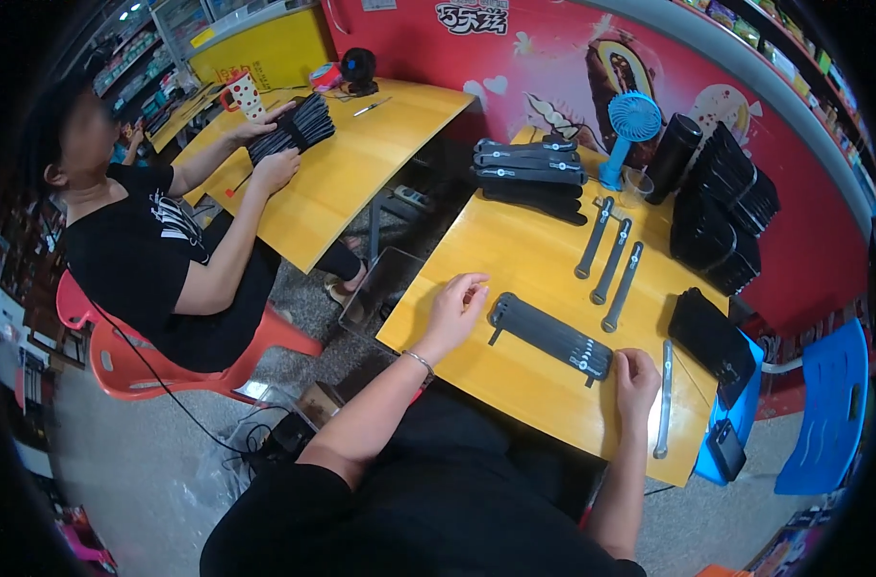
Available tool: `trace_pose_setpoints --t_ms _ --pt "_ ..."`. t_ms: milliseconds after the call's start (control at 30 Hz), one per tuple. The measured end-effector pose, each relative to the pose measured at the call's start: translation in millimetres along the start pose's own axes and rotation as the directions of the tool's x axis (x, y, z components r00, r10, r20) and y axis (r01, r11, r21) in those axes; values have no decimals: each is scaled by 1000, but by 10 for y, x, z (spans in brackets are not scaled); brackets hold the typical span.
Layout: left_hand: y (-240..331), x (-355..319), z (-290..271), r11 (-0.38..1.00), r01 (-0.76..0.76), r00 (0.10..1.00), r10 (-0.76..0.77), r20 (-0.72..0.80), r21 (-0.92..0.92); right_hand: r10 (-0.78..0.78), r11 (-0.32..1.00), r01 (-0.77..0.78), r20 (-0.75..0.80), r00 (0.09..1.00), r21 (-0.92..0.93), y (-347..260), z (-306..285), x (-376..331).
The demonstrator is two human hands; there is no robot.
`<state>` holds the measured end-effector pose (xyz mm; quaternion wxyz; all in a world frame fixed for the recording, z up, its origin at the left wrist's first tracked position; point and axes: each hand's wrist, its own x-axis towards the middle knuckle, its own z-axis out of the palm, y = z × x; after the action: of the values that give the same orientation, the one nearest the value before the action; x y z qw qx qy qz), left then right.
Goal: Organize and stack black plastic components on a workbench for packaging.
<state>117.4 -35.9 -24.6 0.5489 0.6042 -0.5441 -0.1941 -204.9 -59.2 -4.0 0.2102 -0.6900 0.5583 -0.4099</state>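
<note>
A flat bundle of black straps [544, 330] lies on the yellow table in front of me, with a narrow band sticking out near each end. Just off its left end is my left hand [454, 315], fingers loosely bent, thumb apart, holding nothing. My right hand [636, 383] hovers beside the bundle's right end, its fingers curled loosely with nothing visible in them. Beyond the bundle lie three single straps, a left one [595, 238], a middle one [612, 262] and a right one [623, 288]. One more strap [664, 399] lies right of my right hand.
Stacked strap bundles [529, 173] sit at the far side, near a blue fan [633, 120], a clear cup [636, 187] and a black bottle [674, 159]. Black packs [722, 212] pile up at right. A phone [726, 450] rests on a blue chair. At left, another person [159, 240] holds straps.
</note>
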Motion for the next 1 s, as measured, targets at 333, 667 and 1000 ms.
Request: trace_pose_setpoints --t_ms 333,667,1000 --pt "120 1 -57 996 -29 999 25 48 88 -8 1000 8 -27 1000 -9 40 7 -29" --pt "142 7 -95 993 -65 997 60 57 101 -5 999 5 -20 1000 -33 8 19 -10" --pt "136 16 -21 993 -78 993 69 97 85 24 999 -25 -43 999 -32 28 -10 -49"
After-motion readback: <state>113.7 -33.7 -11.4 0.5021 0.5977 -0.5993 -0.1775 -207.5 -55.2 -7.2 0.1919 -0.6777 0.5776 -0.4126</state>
